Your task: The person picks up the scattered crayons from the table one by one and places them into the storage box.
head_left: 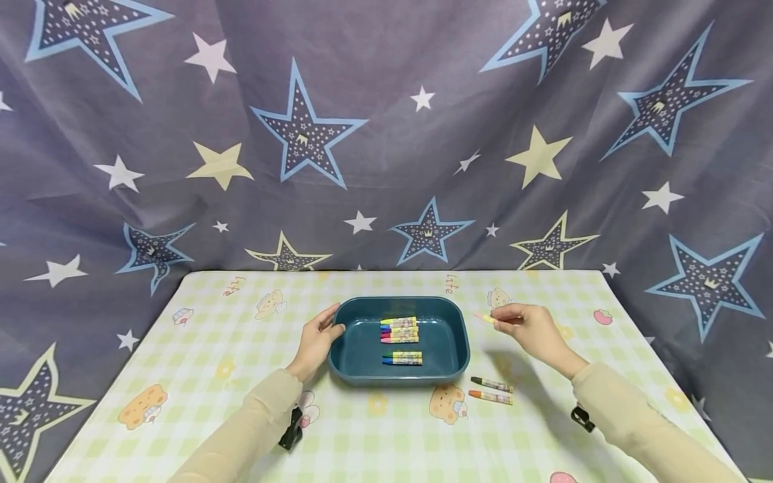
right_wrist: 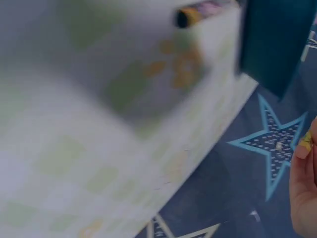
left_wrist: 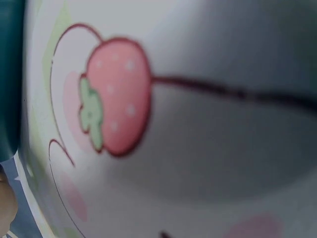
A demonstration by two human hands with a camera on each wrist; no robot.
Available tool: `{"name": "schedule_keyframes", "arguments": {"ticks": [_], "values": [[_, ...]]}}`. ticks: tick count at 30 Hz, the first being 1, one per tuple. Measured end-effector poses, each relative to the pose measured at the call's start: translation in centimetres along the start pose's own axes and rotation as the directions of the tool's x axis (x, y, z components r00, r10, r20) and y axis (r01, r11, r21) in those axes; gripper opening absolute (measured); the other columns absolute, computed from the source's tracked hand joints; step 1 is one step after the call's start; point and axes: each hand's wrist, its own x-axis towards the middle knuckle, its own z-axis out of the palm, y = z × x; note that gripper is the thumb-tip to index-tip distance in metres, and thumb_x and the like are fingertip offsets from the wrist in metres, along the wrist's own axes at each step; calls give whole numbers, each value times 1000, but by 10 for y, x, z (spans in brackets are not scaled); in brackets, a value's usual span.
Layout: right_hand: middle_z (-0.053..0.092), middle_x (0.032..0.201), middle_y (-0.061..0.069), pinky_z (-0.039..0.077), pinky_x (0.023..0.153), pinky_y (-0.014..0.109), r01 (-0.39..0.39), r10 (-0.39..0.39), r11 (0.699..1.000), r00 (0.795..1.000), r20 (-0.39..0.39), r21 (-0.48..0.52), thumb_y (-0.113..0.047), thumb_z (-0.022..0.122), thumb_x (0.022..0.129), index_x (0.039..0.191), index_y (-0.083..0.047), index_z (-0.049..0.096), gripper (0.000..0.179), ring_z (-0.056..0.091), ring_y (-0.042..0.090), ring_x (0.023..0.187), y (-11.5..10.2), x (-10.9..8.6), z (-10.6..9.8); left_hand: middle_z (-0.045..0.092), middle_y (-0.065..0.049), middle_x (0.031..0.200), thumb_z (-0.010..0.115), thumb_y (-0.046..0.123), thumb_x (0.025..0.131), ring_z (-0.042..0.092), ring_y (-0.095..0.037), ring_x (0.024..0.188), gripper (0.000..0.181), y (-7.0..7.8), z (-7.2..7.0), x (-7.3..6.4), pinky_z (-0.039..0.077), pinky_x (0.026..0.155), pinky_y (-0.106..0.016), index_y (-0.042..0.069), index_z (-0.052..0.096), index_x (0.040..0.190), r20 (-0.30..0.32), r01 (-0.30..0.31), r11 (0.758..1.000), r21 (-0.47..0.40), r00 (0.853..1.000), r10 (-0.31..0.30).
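A dark teal rectangular tray [head_left: 398, 381] sits on the table, holding several crayons [head_left: 399, 330] in an upper group and two, green and blue [head_left: 402, 359], lower down. At its left end my left hand [head_left: 314, 342] grips the rim, thumb over the edge and fingers outside. My right hand [head_left: 531, 332] pinches a pale peach-tipped crayon [head_left: 485, 317] in the air just right of the tray. In the right wrist view, a bit of that crayon's yellow wrapper [right_wrist: 306, 141] shows at the fingertips. The left wrist view catches only a sliver of the left hand [left_wrist: 6, 206].
Two more crayons, one dark green [head_left: 492, 384] and one orange [head_left: 490, 397], lie on the table by the tray's lower right corner. A checked tablecloth [head_left: 211, 429] with cartoon prints covers the table. Behind it hangs a grey star-patterned curtain [head_left: 374, 174].
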Motion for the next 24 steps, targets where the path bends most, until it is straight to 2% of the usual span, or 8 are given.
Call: {"name": "schedule_keyframes", "arguments": {"ticks": [3, 9, 14, 16, 20, 24], "values": [[69, 96, 17, 54, 66, 17, 5, -6, 999, 1000, 10, 38, -3, 69, 78, 94, 0, 71, 17, 68, 24, 81, -12, 9, 5, 44, -14, 139, 54, 10, 89, 41, -27, 129, 51, 0, 0, 0, 39, 105, -38, 11, 41, 139, 4, -7, 1000, -6, 1000, 7], [68, 99, 16, 56, 68, 23, -12, 2, 994, 996, 90, 112, -2, 68, 79, 97, 0, 71, 18, 67, 23, 82, -29, 21, 27, 45, -14, 138, 55, 9, 89, 42, -28, 129, 51, -2, 2, 1, 39, 105, -39, 11, 42, 138, -3, -14, 1000, -3, 1000, 14], [69, 96, 14, 56, 69, 24, -9, -8, 991, 992, 127, 134, -2, 68, 79, 99, 0, 70, 20, 66, 23, 83, -36, 27, 54, 46, -15, 138, 55, 9, 88, 43, -28, 128, 52, -3, 4, 1, 40, 104, -38, 9, 42, 138, -7, -19, 1000, 1, 1000, 19], [69, 94, 13, 55, 69, 22, -4, -18, 989, 990, 143, 149, -3, 68, 79, 100, 0, 70, 21, 66, 22, 83, -39, 30, 67, 45, -15, 138, 55, 8, 88, 42, -28, 128, 51, 4, 4, -3, 40, 104, -39, 9, 42, 138, -4, -4, 1000, -6, 1000, 4], [69, 92, 9, 54, 68, 21, 5, -33, 986, 985, 167, 165, -4, 68, 80, 99, -4, 70, 20, 65, 19, 82, -47, 35, 88, 45, -16, 138, 55, 8, 88, 42, -29, 128, 51, 5, 4, -2, 40, 104, -39, 9, 42, 138, 4, -8, 1000, -10, 1000, 8], [70, 88, 7, 54, 66, 20, 28, -62, 984, 980, 189, 177, -3, 69, 78, 95, -7, 71, 17, 65, 17, 79, -53, 38, 108, 46, -14, 138, 55, 7, 88, 44, -27, 127, 51, -1, 2, 0, 40, 103, -39, 10, 43, 138, -15, -22, 1000, -15, 1000, 21]]}}
